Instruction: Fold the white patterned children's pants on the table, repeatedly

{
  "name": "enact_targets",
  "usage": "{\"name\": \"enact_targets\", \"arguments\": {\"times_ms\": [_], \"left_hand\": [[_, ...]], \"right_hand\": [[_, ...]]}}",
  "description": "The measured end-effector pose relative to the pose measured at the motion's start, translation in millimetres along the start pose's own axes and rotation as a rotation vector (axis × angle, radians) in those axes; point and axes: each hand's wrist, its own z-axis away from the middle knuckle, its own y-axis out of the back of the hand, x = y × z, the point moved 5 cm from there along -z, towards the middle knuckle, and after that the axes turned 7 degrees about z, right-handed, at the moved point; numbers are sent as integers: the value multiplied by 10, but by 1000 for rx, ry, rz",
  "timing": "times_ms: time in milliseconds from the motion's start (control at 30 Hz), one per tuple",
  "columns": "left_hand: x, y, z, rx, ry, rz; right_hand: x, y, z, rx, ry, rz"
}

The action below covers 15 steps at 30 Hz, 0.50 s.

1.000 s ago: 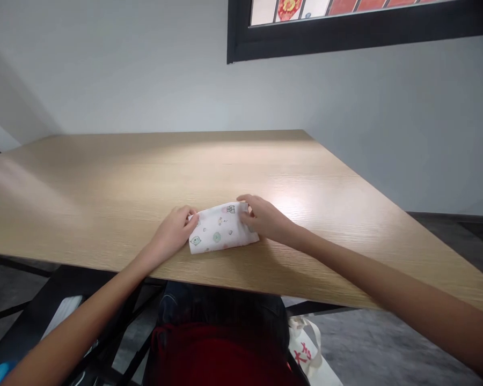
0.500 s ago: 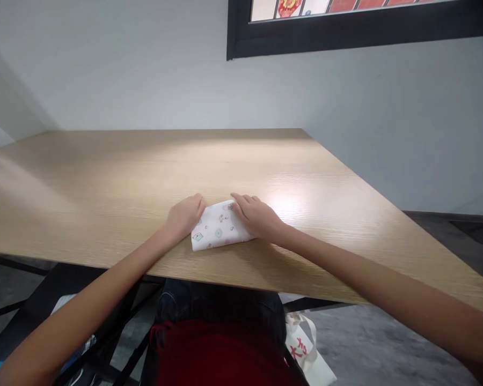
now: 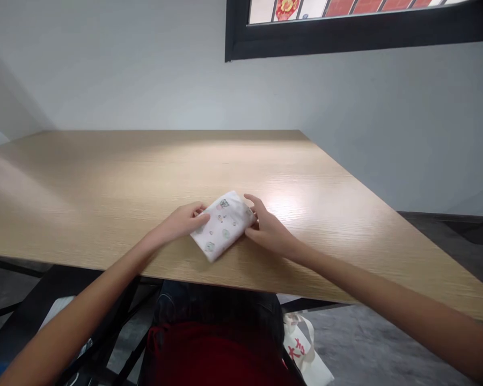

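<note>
A folded white cloth (image 3: pixel 224 228) printed with small cartoon figures lies at a slant near the front of the table, its lower corner pointing toward me. My left hand (image 3: pixel 187 219) grips its left edge, thumb on top and fingers curled at the side, partly hidden. At the cloth's right end, my right hand (image 3: pixel 268 225) has its thumb and index finger spread apart; its other fingers are close against the edge and partly hidden behind it.
The wooden table (image 3: pixel 124 177) reaches back to a grey wall (image 3: pixel 145 64), with a dark-framed window (image 3: pixel 326 48) at upper right. Below the front edge are a white bag (image 3: pixel 306 354) with red characters and a black seat (image 3: pixel 28 316) on the left.
The cloth has turned, its right end swinging away from me and its left corner toward me. My right hand has loosened, its fingers spreading; my left thumb now shows on top.
</note>
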Motion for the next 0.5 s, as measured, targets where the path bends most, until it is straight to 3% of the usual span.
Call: {"name": "enact_targets", "arguments": {"times_ms": [133, 267, 333, 400, 500], "left_hand": [[-23, -125, 400, 118, 37, 36], [-150, -80, 565, 199, 102, 111], [-214, -10, 539, 204, 157, 75], [-207, 22, 481, 148, 147, -63], [-42, -37, 411, 45, -66, -287]], "right_hand": [[138, 32, -274, 21, -38, -44], [13, 102, -158, 104, -33, 60], [-212, 98, 13, 133, 121, 160], [-451, 0, 201, 65, 318, 254], [-640, -207, 395, -82, 470, 374]]}}
